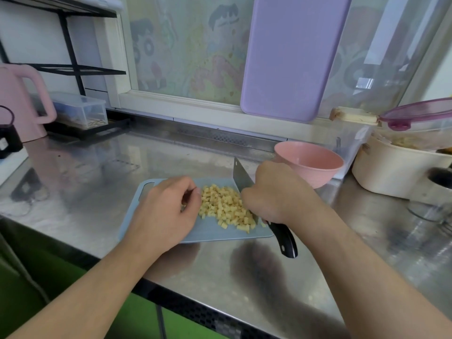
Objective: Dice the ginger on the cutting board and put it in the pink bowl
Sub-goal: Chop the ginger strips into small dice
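My left-hand fingers are curled in, tips drawn close against the thumb at the left edge of the diced ginger; whether they pinch a piece I cannot tell. My left hand sits over the blue cutting board, knuckles up. My right hand is wrapped tight round the cleaver where blade meets the black handle, the blade standing on edge against the right side of the pile.

The ginger looks fully cubed, heaped mid-board between hand and blade. I judge the step to be gathering it for transfer. To do it well I would keep the blade flat-sided to the pile, sweep the cubes together with the curled fingers kept behind the edge, then lift them on the blade or tip the board.

The pink bowl stands empty just beyond my right hand, off the board's far right corner, so the carry is short. My own right wrist lies between pile and bowl. A cream pot sits just right of the bowl, a clear container behind it, and a pink kettle far left on the steel counter. A few stray cubes lie near the board's right edge and could roll off.
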